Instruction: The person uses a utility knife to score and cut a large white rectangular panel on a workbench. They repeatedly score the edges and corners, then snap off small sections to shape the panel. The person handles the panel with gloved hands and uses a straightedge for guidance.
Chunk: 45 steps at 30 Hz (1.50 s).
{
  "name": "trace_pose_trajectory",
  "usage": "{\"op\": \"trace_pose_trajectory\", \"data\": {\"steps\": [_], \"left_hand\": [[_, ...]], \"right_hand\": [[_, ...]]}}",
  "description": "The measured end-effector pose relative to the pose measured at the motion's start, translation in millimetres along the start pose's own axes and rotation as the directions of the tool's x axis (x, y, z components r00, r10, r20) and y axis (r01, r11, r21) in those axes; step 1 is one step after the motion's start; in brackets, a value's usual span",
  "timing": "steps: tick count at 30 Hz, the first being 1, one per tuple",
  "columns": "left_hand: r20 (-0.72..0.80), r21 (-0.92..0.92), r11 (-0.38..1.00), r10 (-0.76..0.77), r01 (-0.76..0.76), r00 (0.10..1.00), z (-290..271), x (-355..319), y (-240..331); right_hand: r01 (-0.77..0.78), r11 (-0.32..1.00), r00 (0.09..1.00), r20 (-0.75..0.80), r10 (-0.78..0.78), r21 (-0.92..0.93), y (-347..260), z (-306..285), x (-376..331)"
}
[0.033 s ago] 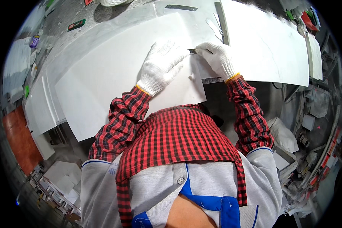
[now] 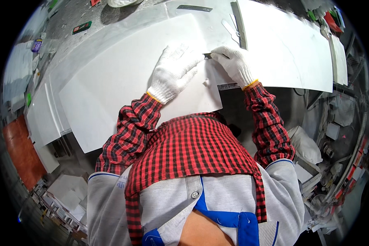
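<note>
You are pressing your gloved left hand (image 2: 174, 71) flat, fingers spread, on the large white sheet (image 2: 123, 90) at frame centre, steadying it while your right hand (image 2: 233, 65) is gripping a small dark blade (image 2: 208, 55) at its edge.

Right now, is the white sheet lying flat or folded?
Flat: the white sheet lies spread on the table, left hand pressing it.

— What lies beyond the work itself?
— A second large white panel (image 2: 291, 53) spreads across the right, a grey metal straightedge (image 2: 240, 22) along its left edge.
— And on the left?
— A small dark green flat tool (image 2: 82, 27) sits on the grey bench, with stacked white offcuts (image 2: 45, 119) and a rust-brown board (image 2: 22, 149) below.
</note>
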<state>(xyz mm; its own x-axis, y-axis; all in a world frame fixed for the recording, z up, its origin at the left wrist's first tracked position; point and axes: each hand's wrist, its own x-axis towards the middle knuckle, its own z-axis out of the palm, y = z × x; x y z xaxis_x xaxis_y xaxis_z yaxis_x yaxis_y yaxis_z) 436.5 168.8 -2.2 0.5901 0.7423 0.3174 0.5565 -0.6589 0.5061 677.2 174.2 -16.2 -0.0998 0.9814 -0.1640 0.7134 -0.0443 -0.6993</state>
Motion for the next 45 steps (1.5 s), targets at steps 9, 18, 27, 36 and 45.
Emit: {"op": "trace_pose_trajectory", "data": {"steps": [9,18,27,36,45], "left_hand": [[-0.039,-0.001,1.0,-0.008,0.008,0.999,-5.7,2.6,6.6],[0.053,-0.099,0.995,0.005,0.0,0.999,-7.2,-3.7,6.1],[-0.075,-0.129,0.991,-0.043,0.033,0.996,1.6,-11.7,-1.0],[-0.186,0.027,1.0,-0.009,0.014,0.982,15.3,-3.5,-6.9],[-0.025,-0.065,0.995,-0.083,0.082,0.996,-2.5,1.2,6.1]], "right_hand": [[0.019,1.0,0.997,-0.07,-0.02,-0.014,2.7,6.9,-9.0],[-0.072,0.995,0.996,-0.047,0.075,0.069,-0.6,11.2,-31.9],[0.005,0.988,1.0,-0.009,-0.003,0.152,4.5,2.3,-30.8],[0.264,0.963,0.964,0.001,-0.264,-0.051,11.4,-7.9,48.0],[0.14,0.989,0.988,0.074,-0.137,-0.042,3.5,-7.0,24.2]]}}
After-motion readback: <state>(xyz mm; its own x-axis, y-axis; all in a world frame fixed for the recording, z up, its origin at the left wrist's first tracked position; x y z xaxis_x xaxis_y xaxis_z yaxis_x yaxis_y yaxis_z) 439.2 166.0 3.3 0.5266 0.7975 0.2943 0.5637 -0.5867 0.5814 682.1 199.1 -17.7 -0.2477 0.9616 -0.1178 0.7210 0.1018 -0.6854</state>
